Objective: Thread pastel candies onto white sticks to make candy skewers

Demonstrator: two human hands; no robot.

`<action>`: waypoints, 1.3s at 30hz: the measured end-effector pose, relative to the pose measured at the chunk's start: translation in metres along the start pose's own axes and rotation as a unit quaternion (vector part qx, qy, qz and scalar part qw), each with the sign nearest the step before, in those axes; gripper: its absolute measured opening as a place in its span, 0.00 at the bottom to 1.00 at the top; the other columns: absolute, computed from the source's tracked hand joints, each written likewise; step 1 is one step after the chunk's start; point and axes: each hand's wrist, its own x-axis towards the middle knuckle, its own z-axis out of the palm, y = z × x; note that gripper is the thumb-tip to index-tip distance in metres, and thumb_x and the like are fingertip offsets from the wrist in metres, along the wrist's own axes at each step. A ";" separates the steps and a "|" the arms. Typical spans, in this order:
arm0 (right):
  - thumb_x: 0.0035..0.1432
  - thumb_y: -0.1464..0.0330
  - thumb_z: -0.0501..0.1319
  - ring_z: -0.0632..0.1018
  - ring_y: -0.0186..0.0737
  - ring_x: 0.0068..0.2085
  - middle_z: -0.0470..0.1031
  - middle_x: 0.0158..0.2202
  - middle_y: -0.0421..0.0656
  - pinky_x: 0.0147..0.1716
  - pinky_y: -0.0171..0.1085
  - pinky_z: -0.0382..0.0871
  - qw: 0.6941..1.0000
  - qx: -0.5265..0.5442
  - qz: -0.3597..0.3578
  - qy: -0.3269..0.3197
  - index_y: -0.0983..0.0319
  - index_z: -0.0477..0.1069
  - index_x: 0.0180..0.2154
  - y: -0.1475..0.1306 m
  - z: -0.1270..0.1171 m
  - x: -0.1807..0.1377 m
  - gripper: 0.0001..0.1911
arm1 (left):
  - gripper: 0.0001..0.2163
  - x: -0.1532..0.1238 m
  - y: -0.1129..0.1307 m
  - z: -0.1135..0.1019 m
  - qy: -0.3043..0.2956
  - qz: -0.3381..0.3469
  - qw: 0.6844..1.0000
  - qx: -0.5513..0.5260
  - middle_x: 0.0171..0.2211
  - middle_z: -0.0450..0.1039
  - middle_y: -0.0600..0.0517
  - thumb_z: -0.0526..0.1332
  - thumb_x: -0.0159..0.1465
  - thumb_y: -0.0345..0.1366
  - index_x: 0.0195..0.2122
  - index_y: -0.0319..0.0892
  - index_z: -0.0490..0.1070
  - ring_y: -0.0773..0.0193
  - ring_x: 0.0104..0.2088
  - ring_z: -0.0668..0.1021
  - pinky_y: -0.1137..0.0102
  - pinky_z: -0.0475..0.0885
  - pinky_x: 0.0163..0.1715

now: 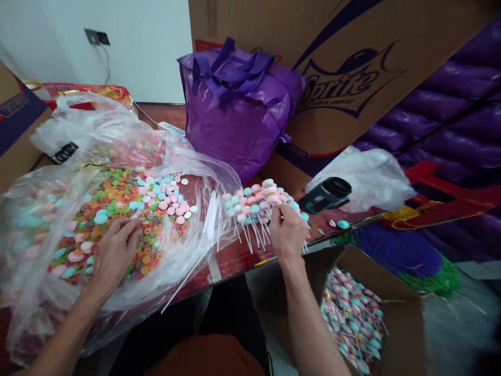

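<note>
My left hand [117,248] reaches down onto loose candies, its fingers slightly bent and apart, with nothing visible in them. Around it, orange and green ring candies [121,190] mix with pink, blue and white candy discs [168,198] on an opened clear plastic bag [183,277]. My right hand [288,230] is closed at the front of a heap of lollipops [254,201], pinching what looks like one of them; its fingertips are partly hidden. These lollipops have stacked pastel heads and white sticks pointing toward me. Between my hands lies a bundle of white sticks [211,214].
A purple bag [235,120] stands behind the lollipops, before a large Sprite carton [344,83]. A dark tumbler [326,193] lies near the table's right edge. Below it, an open carton [403,324] holds many wrapped lollipops [352,318]. One stick overhangs the front edge.
</note>
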 end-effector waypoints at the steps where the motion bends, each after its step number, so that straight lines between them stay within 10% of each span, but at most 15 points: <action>1: 0.65 0.68 0.54 0.72 0.41 0.31 0.76 0.31 0.49 0.31 0.37 0.59 0.999 -0.030 0.001 -0.015 0.64 0.78 0.34 0.004 0.002 0.005 0.15 | 0.16 0.000 0.001 0.000 -0.005 -0.004 1.000 0.008 0.47 0.75 0.47 0.53 0.68 0.44 0.46 0.46 0.77 0.55 0.41 0.78 0.66 0.71 0.36; 8: 0.66 0.60 0.57 0.75 0.51 0.43 0.75 0.40 0.54 0.42 0.45 0.66 0.989 -0.003 -0.036 0.142 0.64 0.78 0.41 -0.018 -0.003 -0.022 0.16 | 0.16 0.005 0.012 -0.006 -0.042 -0.006 0.998 0.043 0.41 0.74 0.47 0.52 0.68 0.40 0.50 0.44 0.76 0.57 0.37 0.77 0.67 0.71 0.36; 13: 0.68 0.68 0.54 0.78 0.43 0.39 0.79 0.36 0.49 0.41 0.39 0.69 0.971 0.174 -0.135 -0.098 0.63 0.76 0.40 -0.065 0.024 -0.058 0.12 | 0.16 0.007 0.014 -0.004 -0.060 -0.013 0.996 0.057 0.41 0.73 0.46 0.53 0.69 0.39 0.51 0.42 0.75 0.57 0.37 0.76 0.67 0.70 0.37; 20: 0.62 0.76 0.54 0.79 0.51 0.36 0.78 0.37 0.61 0.32 0.41 0.66 0.967 -0.043 -0.052 -0.246 0.70 0.74 0.43 -0.099 0.073 -0.053 0.12 | 0.13 0.013 0.026 -0.003 -0.039 -0.010 0.999 0.008 0.40 0.71 0.46 0.54 0.68 0.36 0.46 0.43 0.78 0.59 0.38 0.75 0.68 0.70 0.38; 28: 0.61 0.71 0.57 0.80 0.50 0.36 0.80 0.33 0.54 0.35 0.40 0.66 0.962 0.035 0.004 -0.269 0.68 0.74 0.47 -0.088 0.080 -0.049 0.14 | 0.11 0.055 0.075 0.038 -0.182 0.052 0.982 -0.014 0.32 0.68 0.48 0.55 0.65 0.28 0.37 0.42 0.78 0.61 0.31 0.70 0.69 0.60 0.29; 39: 0.59 0.65 0.53 0.74 0.40 0.30 0.75 0.29 0.42 0.32 0.37 0.66 0.915 0.328 0.107 -0.210 0.62 0.71 0.39 -0.079 0.060 -0.072 0.11 | 0.10 0.069 0.059 0.055 -0.231 0.128 0.963 -0.062 0.39 0.68 0.48 0.54 0.63 0.28 0.39 0.43 0.74 0.60 0.38 0.70 0.68 0.64 0.36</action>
